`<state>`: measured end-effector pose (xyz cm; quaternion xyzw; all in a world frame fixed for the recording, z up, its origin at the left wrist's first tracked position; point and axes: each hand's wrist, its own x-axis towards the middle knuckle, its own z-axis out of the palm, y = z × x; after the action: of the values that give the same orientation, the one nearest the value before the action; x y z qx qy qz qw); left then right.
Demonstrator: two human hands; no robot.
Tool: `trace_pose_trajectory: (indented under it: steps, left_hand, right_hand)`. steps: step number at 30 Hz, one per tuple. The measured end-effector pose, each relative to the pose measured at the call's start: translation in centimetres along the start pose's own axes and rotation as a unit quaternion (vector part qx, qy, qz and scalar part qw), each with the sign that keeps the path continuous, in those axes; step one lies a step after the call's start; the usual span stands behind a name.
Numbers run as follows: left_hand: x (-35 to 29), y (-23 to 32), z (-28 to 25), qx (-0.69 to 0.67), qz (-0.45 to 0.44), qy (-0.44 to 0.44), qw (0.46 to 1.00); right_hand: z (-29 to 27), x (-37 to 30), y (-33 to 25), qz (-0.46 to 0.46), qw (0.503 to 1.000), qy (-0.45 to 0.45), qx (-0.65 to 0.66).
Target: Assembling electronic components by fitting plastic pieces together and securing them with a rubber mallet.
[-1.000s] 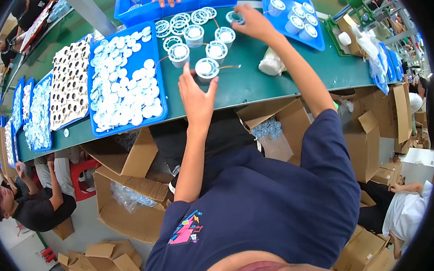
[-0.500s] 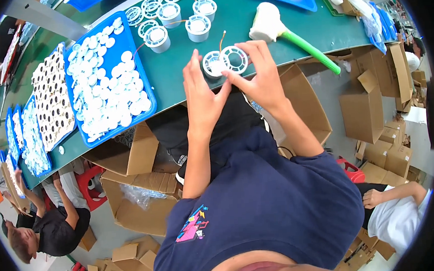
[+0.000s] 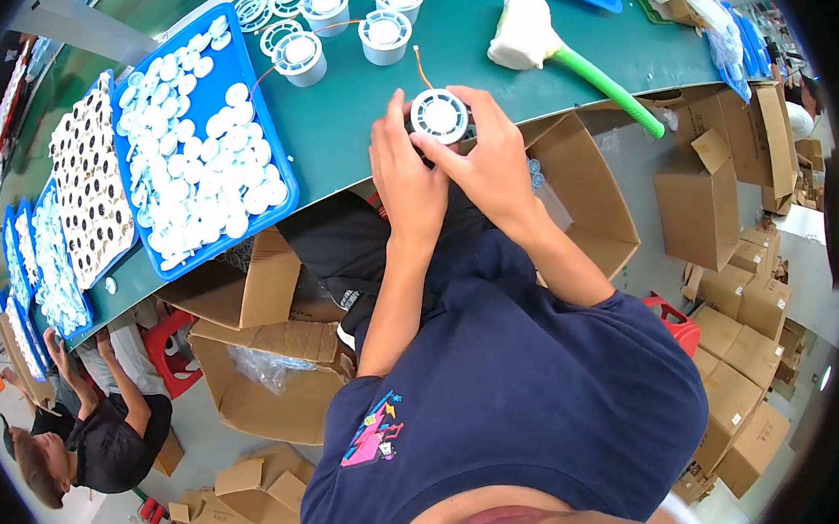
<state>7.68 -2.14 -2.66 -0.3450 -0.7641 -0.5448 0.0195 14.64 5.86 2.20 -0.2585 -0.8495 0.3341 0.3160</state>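
Note:
At the table's near edge I hold a round white cup-shaped part (image 3: 439,117) between both hands. A slotted white ring (image 3: 417,119) sits over its top, and a thin orange wire (image 3: 420,67) sticks up behind it. My left hand (image 3: 408,171) is closed against the left side. My right hand (image 3: 486,157) wraps the right side, its thumb near the ring's lower edge. The fingers hide most of the cup's wall. Beyond my hands stand several similar white cups (image 3: 386,39) with orange wires, beside loose slotted rings (image 3: 252,13).
Right of my hands lies a mallet (image 3: 521,33) with a wrapped white head and green handle. On the left, a blue tray (image 3: 290,195) holds many white discs, beside a sheet of black-centred parts (image 3: 93,176). Cardboard boxes (image 3: 599,189) stand below the edge. Another person (image 3: 123,434) sits at left.
The slotted ring, held beside the cup in my right hand before, now covers the cup's top. My hands have come closer together around it. A person at the right has gone out of view.

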Motion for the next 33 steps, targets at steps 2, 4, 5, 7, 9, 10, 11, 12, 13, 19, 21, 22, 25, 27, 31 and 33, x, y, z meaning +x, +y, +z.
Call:
trace_pose_trajectory:
  steps: [2,4,5,7,9,10,11,12,13,19,21,22,25,27,31,33]
  left_hand:
    - [0.0,0.0,0.0,0.003,0.0,0.004,1.0]
    - [0.0,0.0,0.1,0.016,0.002,0.002,1.0]
    - [0.0,-0.1,0.2,0.016,0.002,0.001,1.0]
    - [-0.1,-0.1,0.3,0.02,0.01,0.011,1.0]
    - [-0.1,-0.1,0.4,0.025,0.013,0.012,1.0]
    - [-0.1,-0.1,0.4,0.031,0.015,0.013,0.999]
    - [-0.1,0.0,0.4,0.03,0.015,0.013,0.999]
    - [0.0,0.4,0.3,0.011,0.003,0.018,1.0]
    - [0.1,0.6,0.3,-0.009,-0.01,0.023,1.0]
    - [-0.1,0.7,0.1,-0.037,0.004,0.008,0.999]
    - [0.0,1.1,-0.1,-0.037,0.003,0.013,0.999]
    - [0.0,1.2,-0.1,-0.048,0.002,0.009,0.999]
    - [0.0,1.4,-0.2,-0.069,-0.009,-0.002,0.998]
    - [0.1,1.3,-0.4,-0.076,-0.025,-0.001,0.997]
    - [0.1,0.6,-0.5,-0.074,-0.007,0.008,0.997]
    - [0.2,1.1,-0.8,-0.085,-0.006,0.001,0.996]
  right_hand:
    - [-0.1,0.1,-0.2,0.028,0.999,-0.002,0.015]
    - [-0.2,0.2,-0.2,0.029,0.999,-0.005,0.018]
    - [-0.3,0.3,-0.3,0.029,0.999,-0.009,0.021]
    - [-0.2,0.3,-0.4,0.031,0.999,-0.005,0.013]
    - [-0.2,0.4,-0.5,0.033,0.999,-0.001,0.004]
    - [-0.3,0.5,-0.5,0.037,0.999,-0.011,0.0]
    - [-0.4,0.6,-0.6,0.041,0.999,-0.02,-0.004]
    - [-0.4,0.7,-0.6,0.041,0.999,-0.02,-0.004]
    - [-0.5,0.7,-0.7,0.044,0.999,-0.026,-0.007]
    - [-2.5,1.4,1.4,-0.033,0.996,-0.05,-0.069]
    - [-5.6,3.8,4.3,-0.001,0.987,0.04,-0.154]
    - [-7.5,5.0,7.0,-0.068,0.966,0.081,-0.235]
    - [-10.7,5.5,13.5,-0.063,0.899,0.045,-0.43]
    - [-11.6,6.2,13.7,-0.005,0.923,-0.064,-0.379]
    - [-12.4,5.3,8.1,0.076,0.987,-0.084,-0.118]
    - [-12.7,3.2,5.9,0.168,0.979,-0.117,-0.006]
